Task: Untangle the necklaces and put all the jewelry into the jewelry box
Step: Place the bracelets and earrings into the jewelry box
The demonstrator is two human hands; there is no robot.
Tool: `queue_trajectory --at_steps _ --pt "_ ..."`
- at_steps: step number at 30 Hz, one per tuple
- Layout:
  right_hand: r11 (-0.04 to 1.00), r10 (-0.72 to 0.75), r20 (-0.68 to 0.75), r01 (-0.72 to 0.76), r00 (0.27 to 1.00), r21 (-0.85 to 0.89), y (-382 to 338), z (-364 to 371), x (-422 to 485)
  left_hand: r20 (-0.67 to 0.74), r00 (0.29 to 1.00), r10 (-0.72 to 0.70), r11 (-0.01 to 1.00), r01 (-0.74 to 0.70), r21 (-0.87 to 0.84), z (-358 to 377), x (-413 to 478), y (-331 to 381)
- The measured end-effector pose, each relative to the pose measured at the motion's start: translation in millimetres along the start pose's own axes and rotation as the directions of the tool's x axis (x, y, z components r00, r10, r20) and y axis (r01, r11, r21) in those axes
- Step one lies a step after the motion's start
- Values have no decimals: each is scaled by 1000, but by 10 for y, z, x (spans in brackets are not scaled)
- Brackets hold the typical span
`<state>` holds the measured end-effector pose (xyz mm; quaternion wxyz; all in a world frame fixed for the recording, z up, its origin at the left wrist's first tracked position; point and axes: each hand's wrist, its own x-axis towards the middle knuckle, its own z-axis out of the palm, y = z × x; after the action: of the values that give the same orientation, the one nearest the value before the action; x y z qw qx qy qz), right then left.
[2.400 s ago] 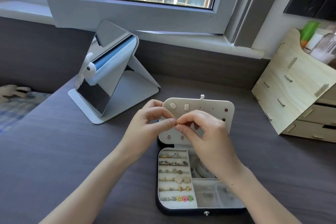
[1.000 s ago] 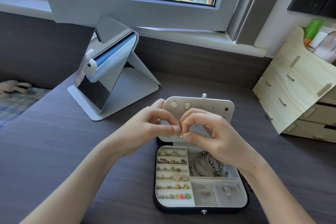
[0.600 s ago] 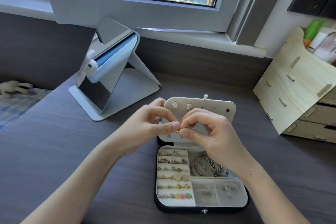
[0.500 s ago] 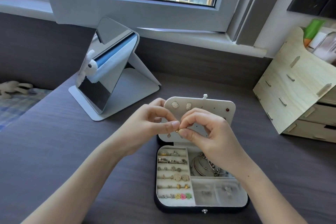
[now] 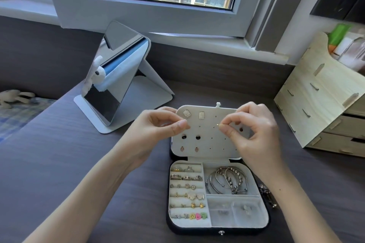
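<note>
You are pinching a tiny gold piece between the thumb and forefinger of your right hand, the other fingers curling loosely behind it. Your left hand is pressing thumb to forefinger as well, but whether anything is sitting between those tips I cannot tell; it may be a backing or a fine chain, too small to make out. Both hands are hovering in front of the earring panel that is standing up at the back of the jewelry box, the gold piece floating just before the panel's upper holes.

Inside the box, bracelets are lying in the back right compartment and rings are sitting in the rows on the left. Just outside the box's right wall, a dark tangled piece is lying on the desk, partly hidden by your right forearm, so the task is looking well along but unfinished.

The risk, as I am judging it, is the pinch itself: a piece this small is likely to slip if you are loosening either grip, dropping into the box among the bracelets or bouncing off onto the dark desk. Your right forearm is also passing close over that loose piece and could be dragging it away from the box
</note>
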<state>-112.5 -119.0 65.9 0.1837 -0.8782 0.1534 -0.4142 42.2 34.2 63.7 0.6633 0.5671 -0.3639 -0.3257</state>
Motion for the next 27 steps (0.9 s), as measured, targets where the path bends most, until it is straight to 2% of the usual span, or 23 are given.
queue_trajectory --at_steps 2,6,14,21,25,27 --pt "996 -14 -18 12 1000 -85 53 11 4 -23 1000 -14 998 13 -65 -15 8 0" --pt "989 -11 -22 8 1000 -146 33 57 21 -26 999 -33 991 30 -127 -23 7 -8" --pt "986 3 -24 -7 1000 -164 17 48 54 -35 998 -50 982 43 -183 -66 5 -31" --pt "984 29 -76 -41 997 -171 -37 -31 69 99 995 -26 989 40 -142 -190 23 -34" --pt "993 -41 -19 39 999 -112 -40 -109 15 178 983 -40 983 70 -168 -288 24 35" --pt "995 -75 -16 74 997 -70 -55 -129 -50 165 985 -55 979 86 -186 -314 50 78"
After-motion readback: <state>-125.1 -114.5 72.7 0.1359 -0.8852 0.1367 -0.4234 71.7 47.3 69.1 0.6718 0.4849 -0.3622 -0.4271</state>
